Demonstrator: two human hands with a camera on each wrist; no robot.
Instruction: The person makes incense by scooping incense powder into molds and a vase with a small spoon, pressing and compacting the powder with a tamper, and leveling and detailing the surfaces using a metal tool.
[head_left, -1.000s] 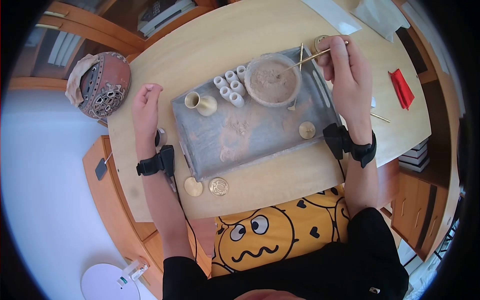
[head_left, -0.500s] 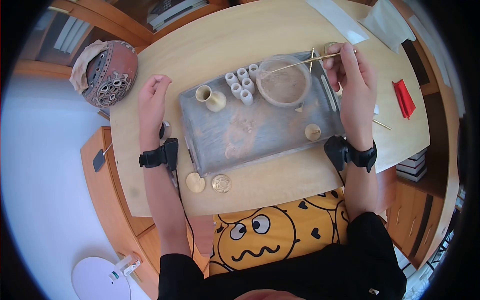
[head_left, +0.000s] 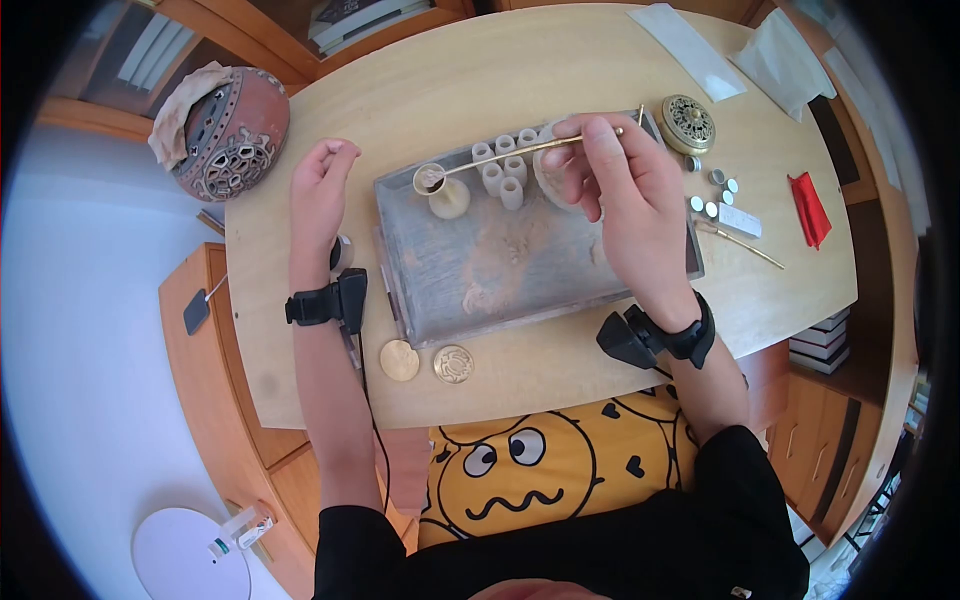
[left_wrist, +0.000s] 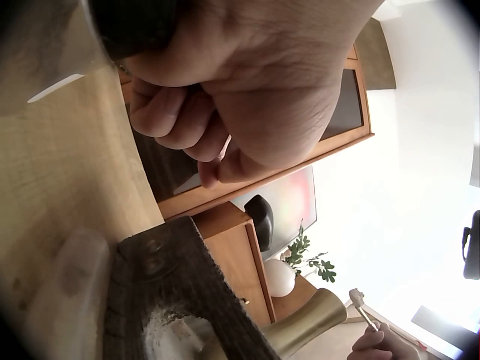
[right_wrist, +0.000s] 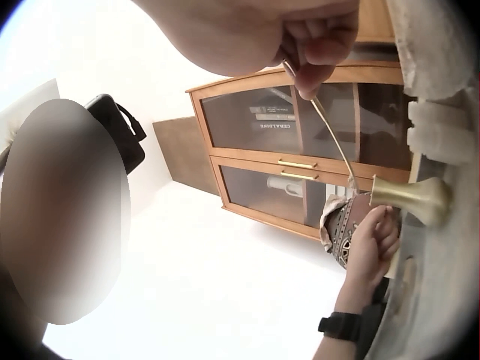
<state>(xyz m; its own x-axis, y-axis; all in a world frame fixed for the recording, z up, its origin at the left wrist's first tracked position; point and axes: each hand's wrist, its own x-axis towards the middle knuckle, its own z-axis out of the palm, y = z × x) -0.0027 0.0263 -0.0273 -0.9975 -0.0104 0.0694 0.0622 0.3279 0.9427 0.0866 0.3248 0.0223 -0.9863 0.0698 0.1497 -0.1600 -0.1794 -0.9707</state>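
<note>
My right hand (head_left: 640, 210) pinches the handle of a long thin brass spoon (head_left: 510, 153), reaching left across the tray. The spoon's tip, with a small lump of pale brown powder (left_wrist: 356, 298) on it, is right at the mouth of a flared brass vase (head_left: 449, 202). This vase stands upright on the grey tray (head_left: 440, 280). Behind my right hand, the powder bowl (head_left: 547, 180) is mostly hidden. Several small white cups (head_left: 512, 193) stand between bowl and vase. My left hand (head_left: 322, 195) is left of the tray, fingers loosely curled, holding nothing.
Two brass discs (head_left: 399, 360) lie in front of the tray. A pierced brown pot (head_left: 240, 140) sits at the table's left edge. On the right are a pierced brass burner (head_left: 688, 124), small jars (head_left: 711, 210) and a red pouch (head_left: 808, 210).
My right hand has moved left, carrying the spoon's tip out of the powder bowl, over the white cups and to the vase's mouth. My left hand keeps its pose beside the tray.
</note>
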